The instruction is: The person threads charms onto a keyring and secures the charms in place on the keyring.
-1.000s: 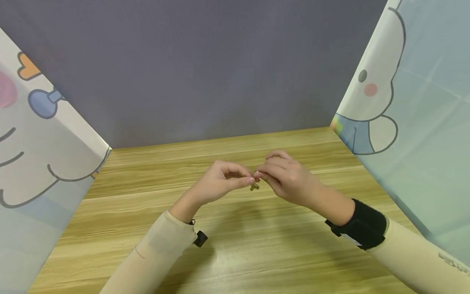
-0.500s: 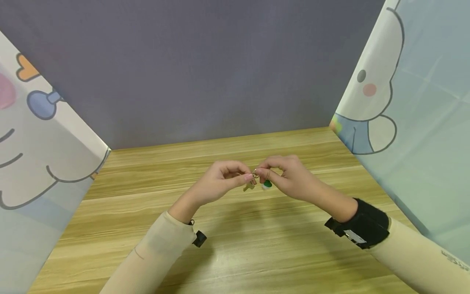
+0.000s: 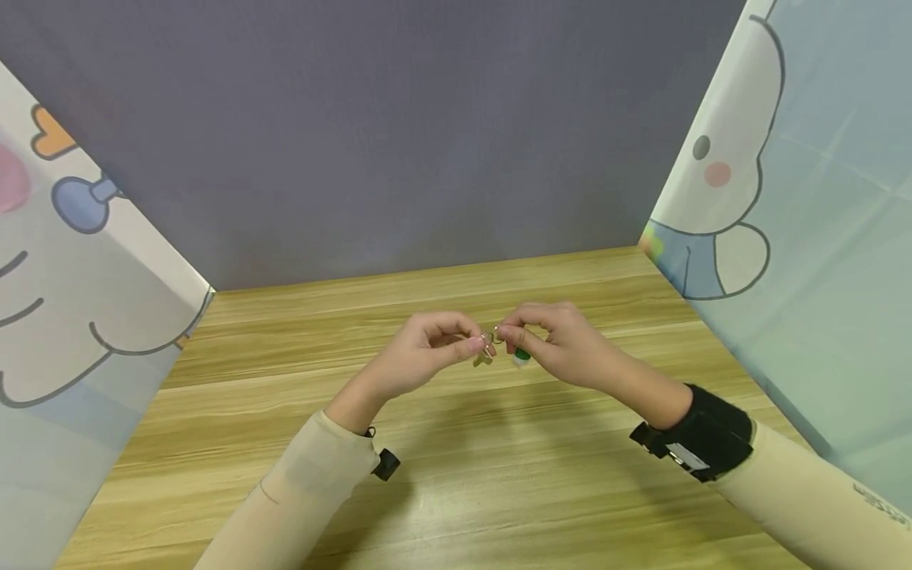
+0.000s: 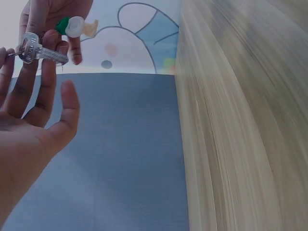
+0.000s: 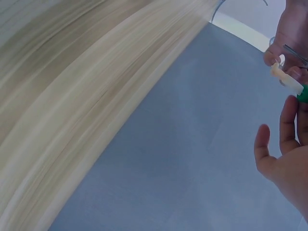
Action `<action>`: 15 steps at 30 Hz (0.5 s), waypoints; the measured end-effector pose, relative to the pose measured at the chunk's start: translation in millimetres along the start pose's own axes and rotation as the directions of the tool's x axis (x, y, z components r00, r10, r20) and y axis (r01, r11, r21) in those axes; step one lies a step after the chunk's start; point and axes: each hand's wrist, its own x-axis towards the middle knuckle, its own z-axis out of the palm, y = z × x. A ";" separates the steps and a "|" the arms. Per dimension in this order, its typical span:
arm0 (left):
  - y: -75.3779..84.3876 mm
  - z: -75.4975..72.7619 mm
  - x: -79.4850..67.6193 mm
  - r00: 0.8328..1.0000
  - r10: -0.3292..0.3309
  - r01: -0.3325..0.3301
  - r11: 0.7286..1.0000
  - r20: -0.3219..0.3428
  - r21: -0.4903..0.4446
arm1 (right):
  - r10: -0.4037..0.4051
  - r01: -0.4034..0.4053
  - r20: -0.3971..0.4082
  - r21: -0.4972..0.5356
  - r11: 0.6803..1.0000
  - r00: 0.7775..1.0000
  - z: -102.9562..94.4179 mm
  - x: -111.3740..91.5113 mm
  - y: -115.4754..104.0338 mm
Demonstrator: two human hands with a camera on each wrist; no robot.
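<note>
Above the table, both hands meet at a small metal key ring (image 3: 497, 336). My left hand (image 3: 435, 348) pinches a silver key (image 4: 42, 50) near its head with thumb and forefinger. A second, yellowish key (image 3: 482, 359) seems to hang below these fingertips in the head view. My right hand (image 3: 559, 344) pinches the ring between thumb and forefinger. Under its fingers dangles a green and white charm (image 3: 522, 356), whose peach-coloured end (image 5: 278, 70) shows in the right wrist view. Fingertips partly hide where the key and ring join.
Under the hands lies a wood-grain table (image 3: 456, 491). A grey panel (image 3: 427, 142) stands at its far edge. Cartoon-printed panels rise on the left (image 3: 93, 293) and right (image 3: 805, 301). Black straps sit on the wrists, the right one (image 3: 712, 435) plainly visible.
My right hand has turned and now pinches the ring, with the green charm exposed below it. My left fingertips have shifted slightly left, widening the gap so the ring shows between the hands.
</note>
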 end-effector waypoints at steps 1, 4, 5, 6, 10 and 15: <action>-0.6 0.1 0.0 1.000 -0.010 0.010 1.000 0.008 0.000 | -0.038 0.038 -0.019 -0.029 0.999 0.999 0.6 -0.2 1.0; -2.4 0.7 0.2 0.999 -0.037 0.037 0.999 0.032 0.010 | -0.183 0.172 -0.081 -0.133 0.976 0.980 2.8 -0.2 3.5; -3.0 0.8 0.4 0.998 -0.044 0.043 0.999 0.039 0.015 | -0.225 0.208 -0.096 -0.164 0.964 0.969 3.6 0.1 3.9; -3.7 0.8 0.5 0.998 -0.048 0.047 0.999 0.045 0.023 | -0.261 0.238 -0.107 -0.191 0.952 0.959 4.4 0.5 3.8; -4.9 0.2 1.4 0.998 -0.048 0.046 0.998 0.049 0.042 | -0.309 0.280 -0.112 -0.217 0.935 0.944 6.1 2.0 2.9; -2.6 -0.4 1.6 0.998 -0.034 0.031 0.999 0.046 0.045 | -0.278 0.258 -0.091 -0.190 0.947 0.956 5.6 2.4 0.9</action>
